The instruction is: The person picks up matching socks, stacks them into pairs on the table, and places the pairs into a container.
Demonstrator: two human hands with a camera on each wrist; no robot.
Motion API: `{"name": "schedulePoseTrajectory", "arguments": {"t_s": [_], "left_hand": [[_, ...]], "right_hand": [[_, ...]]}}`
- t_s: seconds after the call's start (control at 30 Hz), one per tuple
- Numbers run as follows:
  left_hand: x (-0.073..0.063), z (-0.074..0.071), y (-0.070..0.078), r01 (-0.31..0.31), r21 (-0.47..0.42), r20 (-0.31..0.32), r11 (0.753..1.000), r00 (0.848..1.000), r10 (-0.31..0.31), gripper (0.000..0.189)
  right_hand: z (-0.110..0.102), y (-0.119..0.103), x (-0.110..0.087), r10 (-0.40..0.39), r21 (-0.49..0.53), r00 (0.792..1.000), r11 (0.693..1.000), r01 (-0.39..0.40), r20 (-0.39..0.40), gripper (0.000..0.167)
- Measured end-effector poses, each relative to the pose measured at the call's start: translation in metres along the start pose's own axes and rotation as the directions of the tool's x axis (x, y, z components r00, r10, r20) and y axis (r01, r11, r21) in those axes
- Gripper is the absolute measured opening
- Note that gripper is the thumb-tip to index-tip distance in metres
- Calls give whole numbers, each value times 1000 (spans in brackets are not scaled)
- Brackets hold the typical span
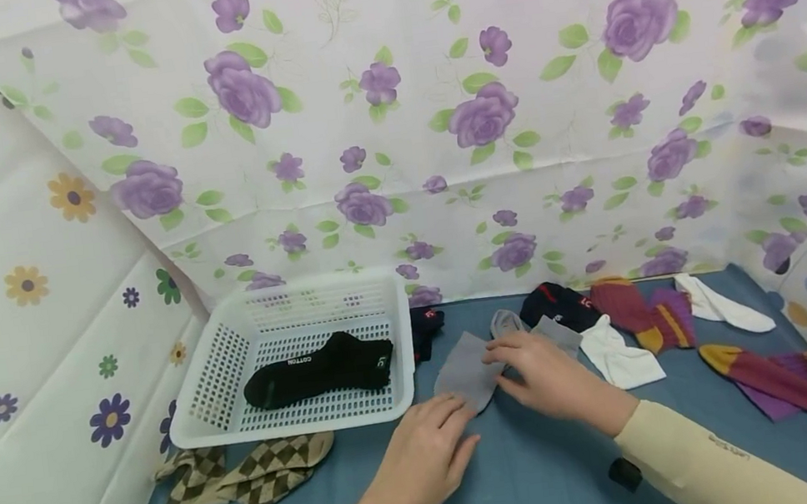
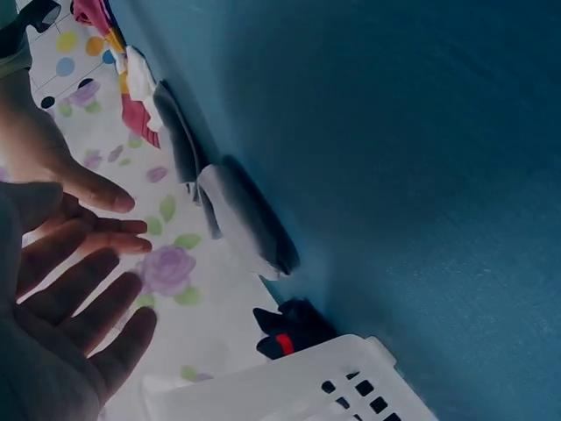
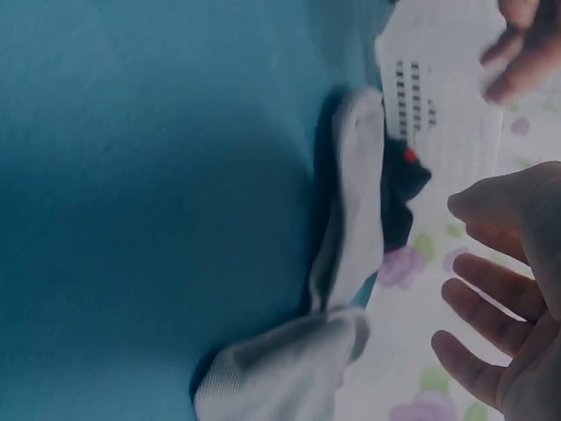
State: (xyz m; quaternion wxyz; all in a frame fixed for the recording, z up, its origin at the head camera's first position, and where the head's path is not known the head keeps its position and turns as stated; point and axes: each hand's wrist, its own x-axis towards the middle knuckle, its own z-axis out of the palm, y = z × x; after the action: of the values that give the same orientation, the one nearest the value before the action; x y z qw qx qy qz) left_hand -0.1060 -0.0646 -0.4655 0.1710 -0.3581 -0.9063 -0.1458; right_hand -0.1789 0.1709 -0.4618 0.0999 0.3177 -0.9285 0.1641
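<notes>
Two grey socks lie on the blue cloth by my hands: the left one (image 1: 461, 369) is flattened, while the right one (image 1: 559, 335) is partly hidden by my right hand. My left hand (image 1: 428, 451) hovers at the near side of the left sock, fingers extended. Over that sock's right edge is my right hand (image 1: 545, 373), its fingers loosely bent. In the right wrist view, the grey sock (image 3: 359, 189) lies apart from the spread fingers of my right hand (image 3: 517, 298). Nothing is held in the left wrist view by my left hand (image 2: 66, 351).
A white basket (image 1: 406, 399) at left holds black socks (image 1: 320, 369). Argyle socks (image 1: 272, 474) lie before it. Dark socks (image 1: 424, 329) sit beside it. Rightward are a navy sock (image 1: 557, 306), white socks (image 1: 616, 356) and maroon socks (image 1: 790, 385). Floral sheeting (image 1: 430, 156) stands behind.
</notes>
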Motion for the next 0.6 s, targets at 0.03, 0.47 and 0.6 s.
{"name": "schedulePoseTrajectory", "arguments": {"t_s": [0.03,0.47,0.6], "left_hand": [[-1,2,0,2,2,15,1000,1000,-2,27],[3,5,-1,35,32,42,999,998,-36,33],[4,8,2,53,17,102,998,993,-55,43]], "right_hand": [[-1,4,0,12,2,1000,1000,-12,8,29],[-10,97,39,458,-34,881,889,-458,120,44],[-5,116,47,508,-46,842,860,-509,181,49]]}}
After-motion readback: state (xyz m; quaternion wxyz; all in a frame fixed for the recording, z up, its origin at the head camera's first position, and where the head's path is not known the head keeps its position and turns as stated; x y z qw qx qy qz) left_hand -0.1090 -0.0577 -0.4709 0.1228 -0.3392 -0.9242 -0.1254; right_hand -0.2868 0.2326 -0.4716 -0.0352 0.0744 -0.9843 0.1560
